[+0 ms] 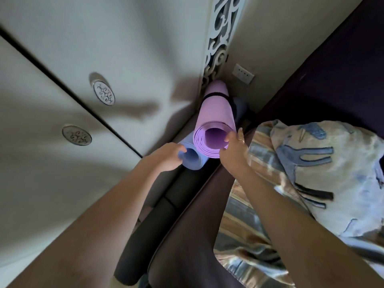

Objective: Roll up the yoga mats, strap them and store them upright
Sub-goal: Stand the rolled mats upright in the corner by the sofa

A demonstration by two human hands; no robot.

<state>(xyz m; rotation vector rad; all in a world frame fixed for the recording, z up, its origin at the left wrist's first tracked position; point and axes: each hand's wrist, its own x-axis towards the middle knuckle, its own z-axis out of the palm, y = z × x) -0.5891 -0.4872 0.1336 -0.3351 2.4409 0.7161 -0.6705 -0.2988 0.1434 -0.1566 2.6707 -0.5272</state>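
gap: two rolled mats stood in the narrow corner between wardrobe door point(62, 84) and bed point(311, 173).
mats: one purple mat point(216, 113), one blue mat point(192, 156), touching.
grip: left hand point(166, 156) curled on the blue rim; right hand point(233, 150) pinched the purple rim.

Both bare forearms reach forward and down, side by side, converging toward the same spot. The left hand point(166, 156) has its fingers curled over the near rim of the blue mat point(192, 157), thumb toward the opening. The right hand point(233, 148) pinches the layered edge of the purple mat point(216, 113), thumb inside, fingers outside; a thin ring shows on one finger. Both wrists are roughly straight.
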